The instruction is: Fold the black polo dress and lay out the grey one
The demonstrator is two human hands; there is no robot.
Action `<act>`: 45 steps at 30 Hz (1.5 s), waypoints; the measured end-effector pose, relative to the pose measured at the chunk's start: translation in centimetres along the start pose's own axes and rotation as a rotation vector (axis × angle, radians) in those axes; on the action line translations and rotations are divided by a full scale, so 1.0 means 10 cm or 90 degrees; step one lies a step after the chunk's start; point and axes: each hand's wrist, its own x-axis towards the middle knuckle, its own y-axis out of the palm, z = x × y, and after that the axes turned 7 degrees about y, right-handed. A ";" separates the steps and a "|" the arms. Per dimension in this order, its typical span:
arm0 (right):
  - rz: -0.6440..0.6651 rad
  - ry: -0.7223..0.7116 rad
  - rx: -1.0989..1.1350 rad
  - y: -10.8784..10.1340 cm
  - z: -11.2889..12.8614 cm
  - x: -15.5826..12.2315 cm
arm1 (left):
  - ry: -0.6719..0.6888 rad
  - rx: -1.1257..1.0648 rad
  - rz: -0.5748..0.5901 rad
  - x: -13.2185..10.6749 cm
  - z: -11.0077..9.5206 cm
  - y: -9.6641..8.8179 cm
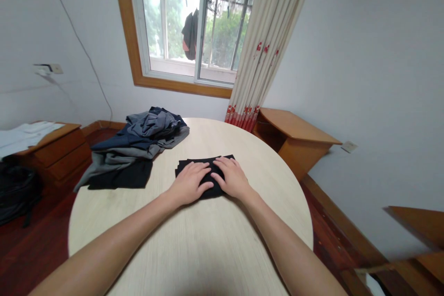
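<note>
Left hand (190, 182) and right hand (231, 177), centre of the frame: palms down, thumbs held off from the fingers, side by side but apart, resting on a folded black cloth (215, 191); no pinching visible. Cloth flat on the pale table (208, 240), well apart from the pile (149, 125) at left centre of the frame. Left end of the cloth stepped, with layers out of line. Likeliest fault: further skewing of those layers, from uneven pressure or a sideways drag of either palm. Also possible: creases set into the fold, from bunching under the hands, hidden here. At the pile: loose heaping, with a grey garment (107, 163) reaching the table's left rim; possible slide to the floor (45, 240), from a knock or a tug on one layer.
</note>
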 end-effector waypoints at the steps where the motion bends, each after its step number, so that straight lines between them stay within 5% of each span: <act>1: 0.040 -0.022 -0.013 0.07 0.03 0.01 | 0.003 0.005 0.044 0.00 -0.02 0.09; 5: 0.103 -0.002 -0.049 0.24 -0.03 0.07 | -0.082 0.029 0.144 -0.04 0.04 0.25; 17: 0.156 0.201 -0.008 0.25 -0.65 0.34 | -0.249 0.063 0.164 -0.12 0.19 0.14; 21: 0.101 0.214 -0.001 0.26 -0.72 0.34 | -0.308 0.083 0.177 -0.16 0.28 0.10; 26: -0.069 0.056 -0.019 0.09 -0.50 0.14 | -0.287 0.066 0.173 -0.15 0.44 0.10; 29: 0.001 -0.117 0.014 0.02 -0.27 -0.01 | -0.284 0.063 0.153 -0.14 0.56 0.12; 32: 0.104 -0.161 0.022 0.06 -0.18 -0.04 | -0.307 0.075 0.106 -0.15 0.68 0.13; 38: 0.106 0.006 -0.053 0.17 -0.71 0.21 | -0.324 0.038 0.070 -0.22 0.73 0.07; 45: 0.008 0.526 -0.191 -0.04 -1.65 0.43 | -0.304 0.062 0.169 -0.22 0.61 0.05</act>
